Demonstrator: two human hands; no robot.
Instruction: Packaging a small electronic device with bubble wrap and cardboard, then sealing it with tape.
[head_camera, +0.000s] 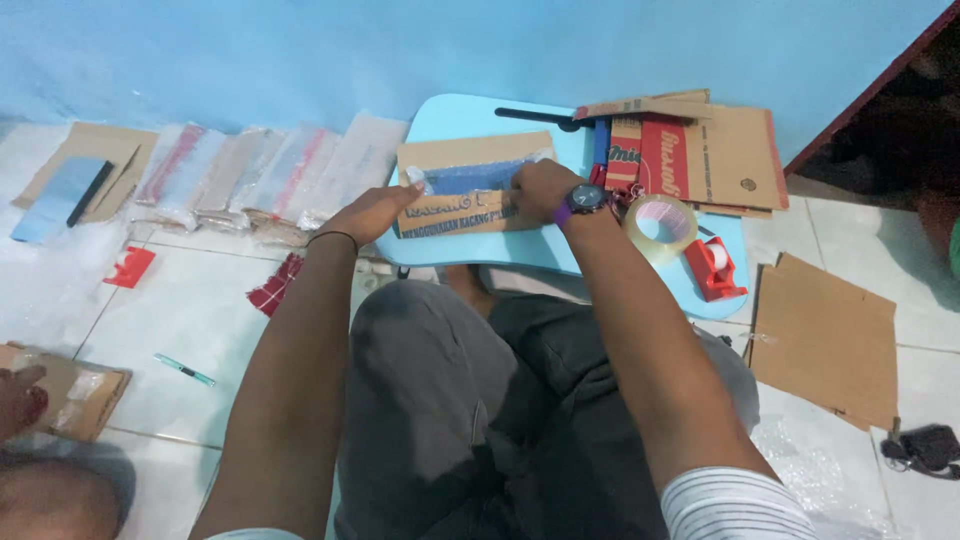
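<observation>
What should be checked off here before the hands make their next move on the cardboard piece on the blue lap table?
1. Left hand steadies the cardboard piece at its left edge: ok.
2. Right hand presses on the clear plastic-wrapped item lying on the cardboard: ok.
3. Cardboard lies fully on the blue lap table: ok.
4. Clear tape roll sits beside the right wrist, close by: ok.
5. Red tape dispenser stays on the table, near its edge: ok.
6. Tape already holds the wrap down: cannot tell.
</observation>
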